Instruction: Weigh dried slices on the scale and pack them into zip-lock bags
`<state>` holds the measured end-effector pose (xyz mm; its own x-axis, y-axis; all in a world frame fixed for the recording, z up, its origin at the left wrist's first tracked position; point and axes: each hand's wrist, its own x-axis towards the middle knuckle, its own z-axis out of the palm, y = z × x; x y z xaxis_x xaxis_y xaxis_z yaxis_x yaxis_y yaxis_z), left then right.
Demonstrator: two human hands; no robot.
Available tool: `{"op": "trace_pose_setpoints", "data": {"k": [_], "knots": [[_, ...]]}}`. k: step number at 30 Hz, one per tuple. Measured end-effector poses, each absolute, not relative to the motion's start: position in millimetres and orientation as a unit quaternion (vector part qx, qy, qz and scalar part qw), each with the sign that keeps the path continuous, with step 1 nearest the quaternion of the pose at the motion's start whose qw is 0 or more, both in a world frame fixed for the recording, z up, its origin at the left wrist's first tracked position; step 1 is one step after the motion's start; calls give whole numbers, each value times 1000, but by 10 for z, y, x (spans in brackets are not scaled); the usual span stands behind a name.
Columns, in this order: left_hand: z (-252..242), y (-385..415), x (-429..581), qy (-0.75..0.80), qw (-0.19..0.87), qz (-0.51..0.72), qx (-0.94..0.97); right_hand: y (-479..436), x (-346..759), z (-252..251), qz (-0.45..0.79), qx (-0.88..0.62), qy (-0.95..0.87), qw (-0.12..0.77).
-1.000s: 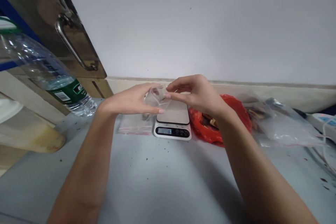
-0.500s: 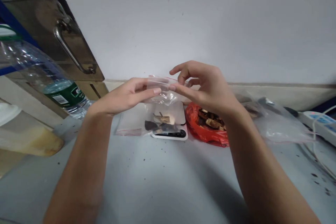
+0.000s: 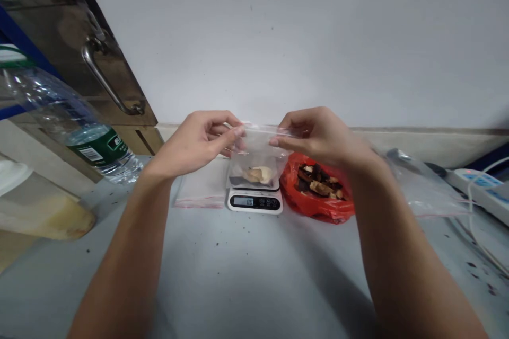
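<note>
A clear zip-lock bag (image 3: 258, 143) hangs between my hands, pinched near its top edge. My left hand (image 3: 202, 137) grips the left corner and my right hand (image 3: 314, 137) the right. Pale and dark dried pieces (image 3: 256, 174) show through the lower part of the bag, in front of or just over the plate of a white digital scale (image 3: 255, 202); whether the bag touches the plate I cannot tell. The scale's display reads 0.0. Right of the scale, a red plastic bag (image 3: 314, 206) stands open with brown dried pieces (image 3: 320, 186) in it.
Flat clear bags (image 3: 201, 190) lie left of the scale, and another clear bag (image 3: 429, 190) lies to the right. A water bottle (image 3: 99, 143) and a plastic tub (image 3: 43, 201) stand at the left. A power strip (image 3: 485, 188) with a white cable lies far right; dark crumbs dot the table.
My right hand has closed on the bag's right top corner, and the bag now hangs straighter. The dried pieces have moved slightly right and up, uncovering the scale's display.
</note>
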<state>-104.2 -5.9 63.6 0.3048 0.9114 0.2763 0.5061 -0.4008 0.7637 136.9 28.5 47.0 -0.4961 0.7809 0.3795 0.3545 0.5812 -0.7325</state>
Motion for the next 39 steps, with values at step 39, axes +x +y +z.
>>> {"op": "trace_pose_setpoints", "data": {"k": [39], "knots": [[588, -23, -1059, 466, 109, 311, 821, 376, 1523, 281, 414, -381, -720, 406]]}}
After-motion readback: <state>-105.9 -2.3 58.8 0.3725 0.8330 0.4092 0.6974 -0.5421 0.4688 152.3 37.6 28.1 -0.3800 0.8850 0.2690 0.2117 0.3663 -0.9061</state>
